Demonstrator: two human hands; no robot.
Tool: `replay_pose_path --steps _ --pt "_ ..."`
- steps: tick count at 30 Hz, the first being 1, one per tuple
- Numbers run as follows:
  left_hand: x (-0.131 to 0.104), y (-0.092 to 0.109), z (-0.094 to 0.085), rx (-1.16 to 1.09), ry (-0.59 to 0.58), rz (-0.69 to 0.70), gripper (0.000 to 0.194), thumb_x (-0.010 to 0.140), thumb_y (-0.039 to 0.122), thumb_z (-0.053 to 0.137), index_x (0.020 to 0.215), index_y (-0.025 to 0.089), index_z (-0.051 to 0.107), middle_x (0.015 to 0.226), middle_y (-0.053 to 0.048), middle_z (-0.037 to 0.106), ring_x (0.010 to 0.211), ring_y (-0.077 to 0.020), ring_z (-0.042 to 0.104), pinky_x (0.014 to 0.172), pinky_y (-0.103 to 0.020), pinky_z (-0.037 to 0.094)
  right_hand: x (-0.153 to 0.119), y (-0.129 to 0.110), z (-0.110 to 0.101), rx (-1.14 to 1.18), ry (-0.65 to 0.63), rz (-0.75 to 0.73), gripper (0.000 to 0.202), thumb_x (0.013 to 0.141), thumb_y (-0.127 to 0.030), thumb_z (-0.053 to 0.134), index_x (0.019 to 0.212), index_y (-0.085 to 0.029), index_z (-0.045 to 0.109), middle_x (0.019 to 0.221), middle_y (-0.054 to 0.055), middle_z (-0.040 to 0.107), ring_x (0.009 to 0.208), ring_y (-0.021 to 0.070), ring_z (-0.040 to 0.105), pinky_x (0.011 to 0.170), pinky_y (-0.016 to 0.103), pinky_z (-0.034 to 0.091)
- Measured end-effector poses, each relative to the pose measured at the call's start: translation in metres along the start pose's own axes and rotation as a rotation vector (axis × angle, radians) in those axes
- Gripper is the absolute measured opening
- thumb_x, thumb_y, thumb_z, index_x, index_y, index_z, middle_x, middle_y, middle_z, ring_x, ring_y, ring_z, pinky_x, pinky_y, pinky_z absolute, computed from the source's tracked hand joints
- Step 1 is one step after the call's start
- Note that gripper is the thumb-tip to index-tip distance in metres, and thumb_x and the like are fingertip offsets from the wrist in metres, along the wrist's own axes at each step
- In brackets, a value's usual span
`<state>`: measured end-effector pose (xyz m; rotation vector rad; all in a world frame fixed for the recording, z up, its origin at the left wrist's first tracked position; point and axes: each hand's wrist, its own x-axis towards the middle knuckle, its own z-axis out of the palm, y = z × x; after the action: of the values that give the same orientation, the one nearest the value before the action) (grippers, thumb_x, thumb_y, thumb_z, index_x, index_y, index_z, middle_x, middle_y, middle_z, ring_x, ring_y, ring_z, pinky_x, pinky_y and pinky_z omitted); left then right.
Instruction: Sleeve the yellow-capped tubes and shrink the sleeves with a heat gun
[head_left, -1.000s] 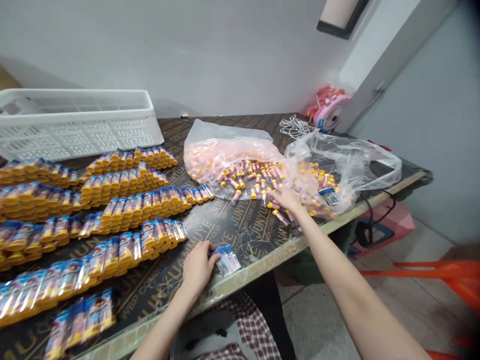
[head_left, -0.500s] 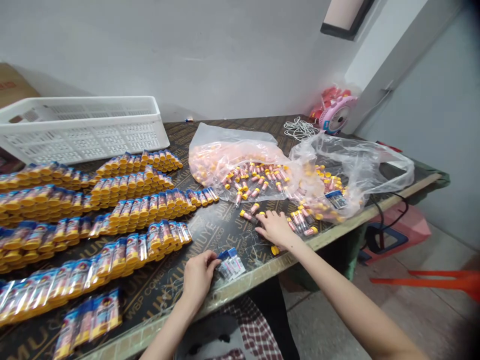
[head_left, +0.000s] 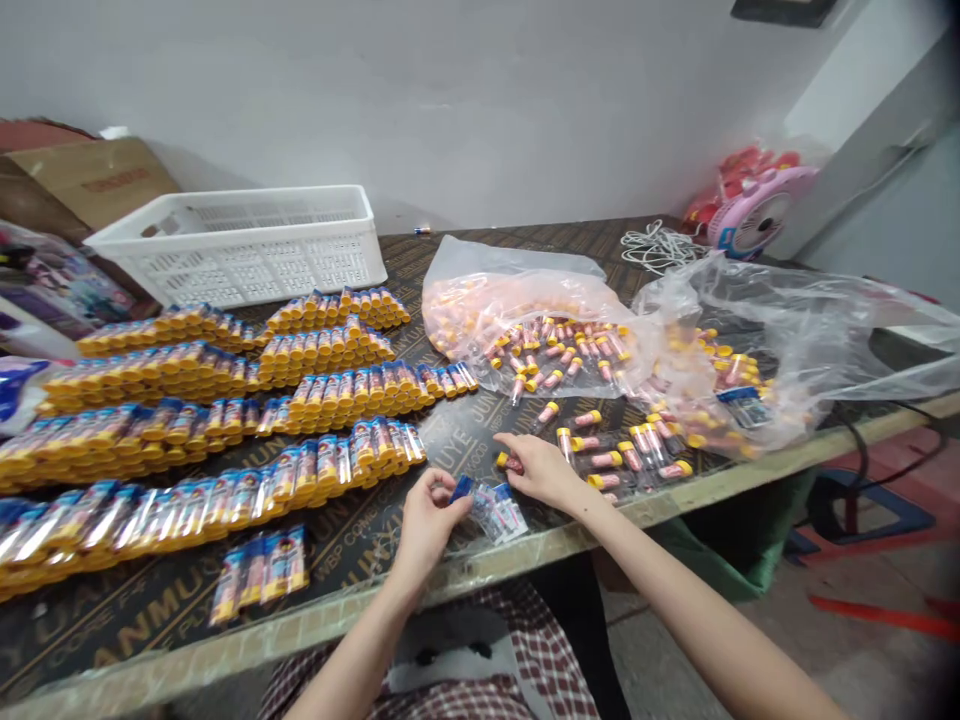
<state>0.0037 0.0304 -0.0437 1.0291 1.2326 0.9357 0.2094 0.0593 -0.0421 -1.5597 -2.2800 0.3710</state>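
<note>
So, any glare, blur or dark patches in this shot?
In the head view, bright glints streak the clear wrapping of the yellow-ended packets; in the head view, the red bar at lower right looks smeared, and the right-hand corners fall dark.

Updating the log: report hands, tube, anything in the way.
Left hand pinching a blue-topped packet. Right hand at a yellow-capped tube, grip unclear. Other packets between hands; loose tubes beyond right hand.

Your right hand (head_left: 546, 475) hides most of a yellow-capped vial (head_left: 503, 460) at center; your left hand (head_left: 427, 522) covers part of a blue-topped packet (head_left: 462, 488). The clear plastic bag (head_left: 817, 300) runs off the right edge, and print on the stacked packets (head_left: 244, 495) at left is too small to read.
</note>
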Motion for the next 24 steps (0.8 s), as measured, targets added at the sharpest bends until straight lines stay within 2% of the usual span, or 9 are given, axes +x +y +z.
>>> replay_pose_path --steps 2,4,5,7,9,12,19,24 --pt "0.000 0.002 -0.003 -0.201 0.022 -0.114 0.041 0.051 0.020 0.075 0.084 0.016 0.053 0.058 0.005 0.061 0.051 -0.0084 0.054 0.056 -0.021 0.045 -0.002 -0.011 -0.003 0.081 0.039 0.038 0.060 0.069 -0.007 0.052 0.128 -0.018 0.043 0.090 0.005 0.059 0.079 0.0183 0.057 0.074 0.031 0.046" --pt "-0.001 0.004 -0.006 -0.346 0.040 -0.201 0.041 0.048 0.020 0.078 0.083 0.013 0.058 0.064 0.002 0.065 0.055 -0.0085 0.058 0.059 -0.022 0.048 -0.008 -0.023 -0.011 0.248 0.136 0.077 0.066 0.072 -0.007 0.051 0.134 -0.021 0.035 0.089 0.002 0.055 0.072 0.0154 0.055 0.069 0.029 0.046" --pt "-0.001 0.006 -0.007 -0.403 0.051 -0.234 0.037 0.049 0.022 0.079 0.079 0.012 0.060 0.065 0.001 0.065 0.055 -0.0085 0.058 0.059 -0.022 0.049 -0.014 -0.030 -0.016 0.336 0.179 0.092 0.064 0.075 -0.008 0.050 0.135 -0.024 0.034 0.090 0.002 0.054 0.068 0.0139 0.054 0.065 0.027 0.046" --pt "-0.001 0.007 -0.010 -0.493 0.076 -0.279 0.033 0.050 0.027 0.080 0.073 0.012 0.062 0.066 -0.001 0.066 0.055 -0.0087 0.059 0.058 -0.022 0.050 -0.026 -0.045 -0.022 0.462 0.274 0.111 0.046 0.081 -0.012 0.049 0.124 -0.026 0.045 0.090 0.001 0.053 0.066 0.0128 0.052 0.061 0.026 0.046" --pt "-0.001 0.007 -0.012 -0.544 0.098 -0.300 0.033 0.049 0.029 0.081 0.071 0.012 0.064 0.066 -0.001 0.067 0.054 -0.0090 0.060 0.056 -0.022 0.051 -0.041 -0.060 -0.022 0.530 0.411 0.120 0.027 0.082 -0.015 0.052 0.107 -0.025 0.055 0.095 0.003 0.055 0.077 0.0149 0.055 0.068 0.028 0.047" --pt "-0.001 0.006 -0.014 -0.546 0.126 -0.297 0.033 0.049 0.033 0.081 0.068 0.011 0.065 0.061 -0.002 0.066 0.052 -0.0093 0.060 0.053 -0.020 0.050 -0.060 -0.077 -0.012 0.597 0.544 0.123 0.021 0.081 -0.013 0.055 0.099 -0.023 0.058 0.103 0.006 0.056 0.097 0.0196 0.055 0.081 0.034 0.047" --pt "-0.003 0.004 -0.016 -0.513 0.196 -0.280 0.037 0.050 0.040 0.080 0.064 0.011 0.063 0.056 -0.001 0.064 0.052 -0.0106 0.060 0.051 -0.020 0.048 -0.073 -0.089 0.008 0.537 0.580 0.071 0.029 0.080 -0.007 0.056 0.104 -0.023 0.059 0.104 0.008 0.060 0.099 0.0211 0.057 0.082 0.037 0.049" --pt "-0.008 0.005 -0.014 -0.370 0.184 -0.145 0.038 0.060 0.047 0.072 0.065 0.011 0.063 0.059 0.000 0.061 0.056 -0.0090 0.056 0.055 -0.021 0.049 -0.073 -0.092 0.013 0.639 0.449 0.079 0.031 0.082 -0.012 0.054 0.108 -0.027 0.060 0.108 0.007 0.061 0.099 0.0219 0.059 0.075 0.034 0.053"
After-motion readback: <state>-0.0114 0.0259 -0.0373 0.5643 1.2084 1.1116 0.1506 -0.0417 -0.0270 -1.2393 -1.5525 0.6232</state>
